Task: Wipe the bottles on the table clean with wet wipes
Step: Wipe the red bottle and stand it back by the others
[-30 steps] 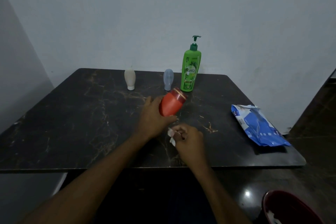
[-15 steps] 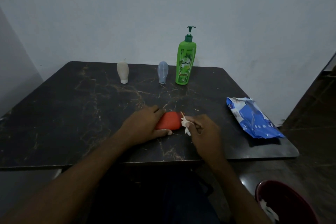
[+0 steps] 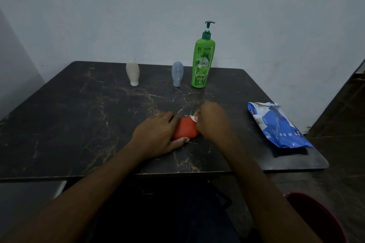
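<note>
red bottle (image 3: 185,131) lies on its side on bench (image 3: 79,124), near front edge. left hand (image 3: 158,134) fingers wrapped round it, pinning it down. right hand (image 3: 212,122) fingers pinch white wipe (image 3: 194,118) against bottle's far right end

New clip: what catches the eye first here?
The left hand holds a red bottle lying on the dark table while the right hand presses a white wipe to it. Behind stands a tall green pump bottle; a blue wipes pack lies at the right.
</note>
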### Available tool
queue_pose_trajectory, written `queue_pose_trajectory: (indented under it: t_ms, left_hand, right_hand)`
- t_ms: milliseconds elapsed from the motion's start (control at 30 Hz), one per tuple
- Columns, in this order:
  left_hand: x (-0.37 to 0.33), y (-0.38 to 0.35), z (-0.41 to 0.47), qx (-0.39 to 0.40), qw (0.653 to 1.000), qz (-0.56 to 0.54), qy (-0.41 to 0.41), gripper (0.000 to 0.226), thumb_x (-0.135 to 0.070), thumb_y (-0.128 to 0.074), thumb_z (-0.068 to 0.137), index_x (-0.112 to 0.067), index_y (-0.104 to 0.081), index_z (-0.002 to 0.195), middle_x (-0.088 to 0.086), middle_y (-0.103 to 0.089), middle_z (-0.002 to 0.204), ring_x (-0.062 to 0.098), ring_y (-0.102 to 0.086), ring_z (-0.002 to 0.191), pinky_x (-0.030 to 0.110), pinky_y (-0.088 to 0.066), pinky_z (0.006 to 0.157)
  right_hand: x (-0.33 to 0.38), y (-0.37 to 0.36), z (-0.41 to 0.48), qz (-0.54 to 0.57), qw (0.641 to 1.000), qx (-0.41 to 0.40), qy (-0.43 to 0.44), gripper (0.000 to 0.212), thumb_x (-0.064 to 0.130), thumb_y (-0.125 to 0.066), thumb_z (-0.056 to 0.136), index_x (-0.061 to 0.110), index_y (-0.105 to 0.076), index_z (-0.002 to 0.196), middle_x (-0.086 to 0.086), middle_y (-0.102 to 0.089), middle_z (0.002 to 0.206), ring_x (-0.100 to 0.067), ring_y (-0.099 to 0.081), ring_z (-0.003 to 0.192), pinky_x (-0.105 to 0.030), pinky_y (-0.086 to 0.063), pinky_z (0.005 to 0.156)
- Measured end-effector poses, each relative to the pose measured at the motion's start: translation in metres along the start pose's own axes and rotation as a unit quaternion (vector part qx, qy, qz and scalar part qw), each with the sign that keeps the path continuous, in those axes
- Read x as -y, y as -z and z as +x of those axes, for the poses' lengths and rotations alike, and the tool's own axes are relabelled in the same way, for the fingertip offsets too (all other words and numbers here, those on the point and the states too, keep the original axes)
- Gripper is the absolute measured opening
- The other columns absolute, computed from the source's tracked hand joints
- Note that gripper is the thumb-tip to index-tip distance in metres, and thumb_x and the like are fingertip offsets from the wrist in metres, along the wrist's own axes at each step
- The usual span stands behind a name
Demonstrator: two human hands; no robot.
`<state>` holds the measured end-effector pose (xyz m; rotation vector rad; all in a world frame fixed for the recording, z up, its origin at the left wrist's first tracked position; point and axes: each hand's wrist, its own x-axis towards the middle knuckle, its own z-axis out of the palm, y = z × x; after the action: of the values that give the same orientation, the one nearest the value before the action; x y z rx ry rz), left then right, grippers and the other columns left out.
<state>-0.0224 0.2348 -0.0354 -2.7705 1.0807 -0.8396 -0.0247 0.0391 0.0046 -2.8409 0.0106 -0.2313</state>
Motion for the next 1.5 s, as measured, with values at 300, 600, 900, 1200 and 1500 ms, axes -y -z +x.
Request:
queue_pose_trajectory:
  t_ms: [300, 600, 900, 1200, 1500]
  left_hand:
    - [-0.003, 0.000, 0.002, 0.019, 0.999, -0.012, 0.031, 0.075, -0.083, -0.034, 0.089, -0.020, -0.055, 0.124, 0.002, -0.064, 0.112, 0.020, -0.064, 0.095, 0.035, -0.051, 0.077]
    - [-0.003, 0.008, -0.005, -0.043, 0.998, -0.027, 0.033, 0.075, -0.091, -0.039, 0.084, -0.021, -0.047, 0.110, 0.002, -0.064, 0.100, 0.019, -0.063, 0.080, 0.034, -0.051, 0.069]
    - [-0.005, 0.012, -0.007, -0.093, 0.990, -0.052, 0.088, 0.076, -0.093, -0.041, 0.079, -0.023, -0.044, 0.110, 0.000, -0.061, 0.096, 0.014, -0.059, 0.074, 0.026, -0.039, 0.065]
    - [-0.006, 0.021, -0.013, -0.126, 0.973, -0.168, 0.093, 0.073, -0.078, -0.060, 0.077, -0.014, -0.051, 0.110, 0.006, -0.061, 0.098, 0.019, -0.061, 0.079, 0.033, -0.052, 0.065]
    - [-0.004, 0.024, -0.013, -0.131, 0.939, -0.256, 0.186, 0.072, -0.075, -0.063, 0.076, -0.020, -0.044, 0.118, 0.002, -0.057, 0.106, 0.015, -0.059, 0.086, 0.032, -0.051, 0.071]
  right_hand:
    - [-0.023, -0.025, -0.060, 0.121, 0.982, -0.140, 0.038, 0.019, 0.014, -0.058, 0.095, 0.014, -0.075, 0.105, -0.006, -0.062, 0.097, -0.018, -0.060, 0.084, -0.033, -0.050, 0.075]
    - [-0.022, 0.036, 0.009, 0.124, 0.977, 0.145, 0.097, 0.025, 0.002, -0.062, 0.086, 0.024, -0.074, 0.080, 0.005, -0.069, 0.080, -0.004, -0.060, 0.074, -0.025, -0.048, 0.073]
    - [-0.047, 0.006, -0.008, 0.695, 0.707, 0.124, -0.045, 0.029, -0.014, -0.051, 0.087, 0.003, -0.073, 0.096, -0.016, -0.073, 0.106, -0.018, -0.072, 0.085, -0.025, -0.059, 0.067]
    - [-0.017, 0.021, -0.013, 0.695, 0.693, 0.163, 0.104, 0.020, -0.003, -0.066, 0.074, 0.002, -0.074, 0.091, -0.009, -0.074, 0.096, -0.022, -0.068, 0.094, -0.034, -0.056, 0.081]
    - [-0.008, 0.010, -0.066, 0.766, 0.635, 0.033, 0.096, 0.020, 0.000, -0.069, 0.076, 0.015, -0.079, 0.083, -0.010, -0.076, 0.095, -0.016, -0.070, 0.076, -0.021, -0.055, 0.061]
